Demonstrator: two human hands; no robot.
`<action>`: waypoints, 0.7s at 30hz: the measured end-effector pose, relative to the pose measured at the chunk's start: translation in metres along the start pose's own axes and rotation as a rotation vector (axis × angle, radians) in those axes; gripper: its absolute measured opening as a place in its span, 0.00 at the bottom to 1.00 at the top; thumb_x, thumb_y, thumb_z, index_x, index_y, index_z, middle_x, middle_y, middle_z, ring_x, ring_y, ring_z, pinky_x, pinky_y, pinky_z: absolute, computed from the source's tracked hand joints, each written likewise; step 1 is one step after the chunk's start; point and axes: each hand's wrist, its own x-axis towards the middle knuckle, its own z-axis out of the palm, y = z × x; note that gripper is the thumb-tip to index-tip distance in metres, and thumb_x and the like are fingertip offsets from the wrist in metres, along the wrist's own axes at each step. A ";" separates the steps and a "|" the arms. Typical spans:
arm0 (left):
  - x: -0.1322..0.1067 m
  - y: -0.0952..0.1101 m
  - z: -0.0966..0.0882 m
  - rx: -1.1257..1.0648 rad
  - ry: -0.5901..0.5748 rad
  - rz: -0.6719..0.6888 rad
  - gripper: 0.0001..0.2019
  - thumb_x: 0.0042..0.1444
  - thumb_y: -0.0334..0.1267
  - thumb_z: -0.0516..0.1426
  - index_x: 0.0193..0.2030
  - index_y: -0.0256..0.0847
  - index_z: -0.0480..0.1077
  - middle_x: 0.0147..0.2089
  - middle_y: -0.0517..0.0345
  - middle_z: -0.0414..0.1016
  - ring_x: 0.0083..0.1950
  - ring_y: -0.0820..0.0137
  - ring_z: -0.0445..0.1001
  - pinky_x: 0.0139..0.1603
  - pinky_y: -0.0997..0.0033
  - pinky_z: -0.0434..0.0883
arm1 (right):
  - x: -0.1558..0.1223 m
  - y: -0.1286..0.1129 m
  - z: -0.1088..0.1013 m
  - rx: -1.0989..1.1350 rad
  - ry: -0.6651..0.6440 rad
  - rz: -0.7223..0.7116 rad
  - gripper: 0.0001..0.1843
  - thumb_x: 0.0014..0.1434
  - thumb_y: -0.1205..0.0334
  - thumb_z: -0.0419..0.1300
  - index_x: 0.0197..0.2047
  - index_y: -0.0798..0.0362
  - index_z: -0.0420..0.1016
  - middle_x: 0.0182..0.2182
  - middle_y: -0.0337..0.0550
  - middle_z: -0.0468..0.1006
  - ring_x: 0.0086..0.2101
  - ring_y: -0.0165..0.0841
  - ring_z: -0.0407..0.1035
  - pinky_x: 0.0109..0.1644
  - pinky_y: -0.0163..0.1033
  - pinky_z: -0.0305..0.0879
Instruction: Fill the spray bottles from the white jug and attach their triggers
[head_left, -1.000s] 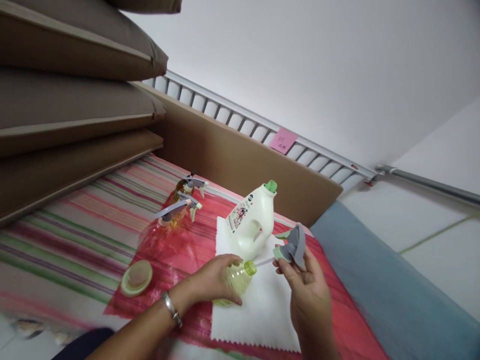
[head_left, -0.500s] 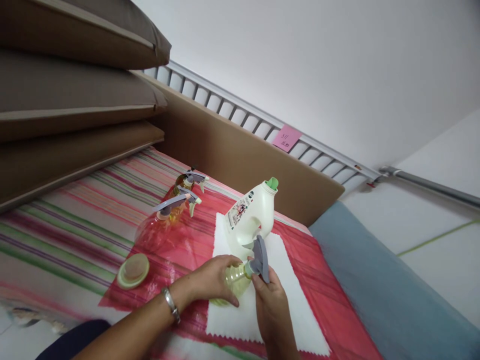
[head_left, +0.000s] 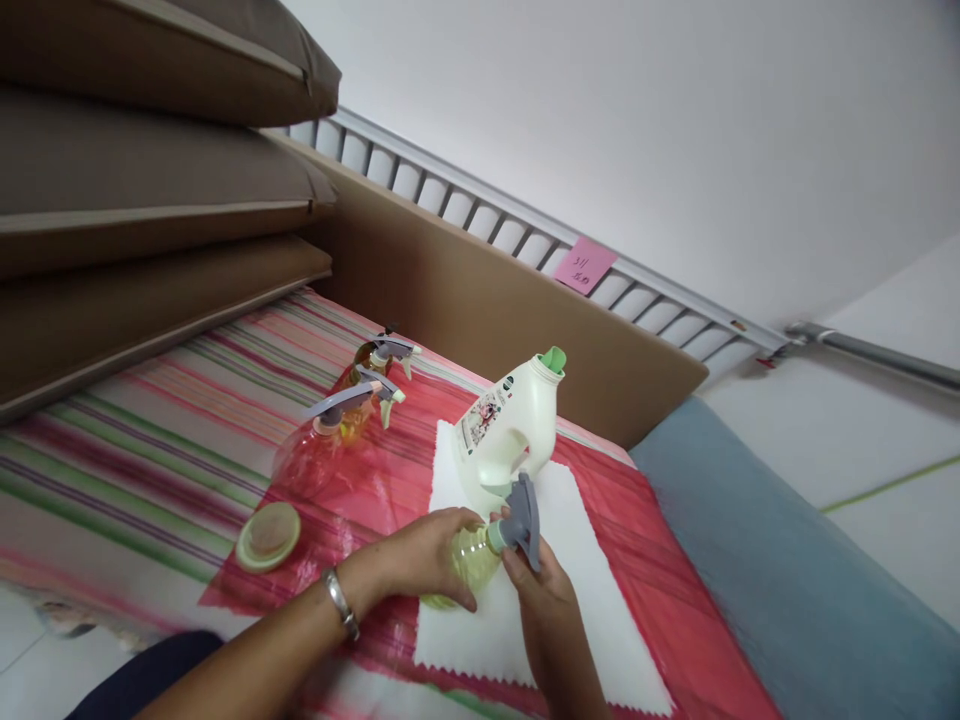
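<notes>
A clear spray bottle (head_left: 474,558) with pale yellow liquid leans between my hands, over a white cloth (head_left: 600,620) with zigzag edges. My left hand (head_left: 435,556) is wrapped round its body. At the neck, my right hand (head_left: 541,580) has its fingers closed on the grey spray head (head_left: 523,520). Just beyond stands a large white jug (head_left: 517,420) with a handle, a printed label and a green spout at its open mouth. To the left are a clear spray bottle (head_left: 309,462) and more spray bottles with amber liquid (head_left: 356,425) behind it.
A pale green round cap (head_left: 268,537) lies at the left on a red plastic sheet (head_left: 637,540). Striped cloth (head_left: 135,450) covers the surface beneath. Brown cushions (head_left: 150,170) are stacked at the left. A brown board (head_left: 450,290) and a radiator (head_left: 480,220) stand behind.
The view has shifted slightly, so the jug and board appear a little farther right. Both hands keep their grip on the spray bottle; its spray head looks turned very little, if at all.
</notes>
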 end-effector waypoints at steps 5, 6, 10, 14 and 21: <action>0.000 -0.001 0.000 0.019 -0.002 -0.018 0.39 0.29 0.40 0.70 0.53 0.43 0.65 0.51 0.55 0.71 0.51 0.60 0.69 0.52 0.63 0.65 | 0.003 -0.009 0.003 -0.063 0.042 0.001 0.23 0.39 0.54 0.70 0.40 0.51 0.75 0.38 0.42 0.80 0.44 0.44 0.70 0.52 0.49 0.63; 0.000 -0.001 0.000 0.018 -0.003 -0.016 0.39 0.29 0.39 0.70 0.53 0.43 0.65 0.51 0.55 0.71 0.51 0.59 0.69 0.53 0.63 0.65 | 0.003 -0.009 0.004 -0.071 0.060 -0.017 0.22 0.38 0.55 0.70 0.38 0.52 0.75 0.36 0.42 0.80 0.42 0.44 0.71 0.50 0.48 0.64; -0.001 0.002 -0.001 0.025 0.002 -0.006 0.39 0.29 0.40 0.70 0.53 0.44 0.65 0.50 0.56 0.71 0.51 0.59 0.69 0.52 0.62 0.65 | 0.001 -0.001 0.008 -0.060 0.084 -0.070 0.25 0.39 0.53 0.70 0.41 0.52 0.73 0.39 0.45 0.80 0.42 0.44 0.71 0.49 0.49 0.64; -0.002 0.005 -0.002 0.011 -0.014 -0.007 0.38 0.30 0.39 0.70 0.53 0.43 0.65 0.51 0.55 0.71 0.51 0.59 0.69 0.52 0.62 0.66 | -0.001 0.009 0.011 -0.006 0.096 -0.054 0.27 0.45 0.49 0.65 0.48 0.51 0.72 0.48 0.47 0.77 0.51 0.44 0.66 0.57 0.50 0.57; -0.002 0.001 -0.002 0.025 -0.005 0.007 0.39 0.30 0.41 0.70 0.53 0.44 0.65 0.50 0.56 0.71 0.50 0.60 0.70 0.50 0.64 0.67 | 0.001 0.017 0.017 0.037 0.125 -0.039 0.29 0.45 0.49 0.66 0.49 0.52 0.71 0.49 0.48 0.76 0.53 0.44 0.64 0.58 0.50 0.57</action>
